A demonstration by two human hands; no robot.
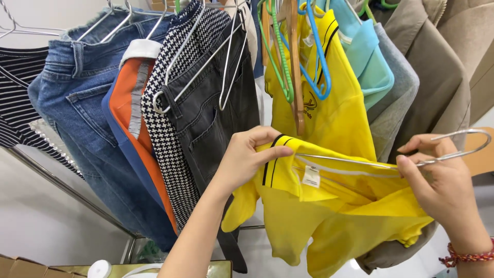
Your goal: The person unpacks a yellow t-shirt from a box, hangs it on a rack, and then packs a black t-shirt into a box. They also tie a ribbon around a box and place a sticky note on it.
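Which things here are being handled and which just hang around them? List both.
Handled:
left hand
right hand
yellow polo shirt
wire hanger

Just hanging or lying about:
blue jeans
houndstooth garment
black jeans
grey hoodie
white cap

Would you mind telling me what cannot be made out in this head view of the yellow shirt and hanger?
- Wire hanger: its far arm is hidden inside the yellow shirt.
- Right hand: palm side faces away.
- Left hand: fingertips are tucked under the collar.
- Shirt label: too small to read.
- Rail: cut off by the top edge.
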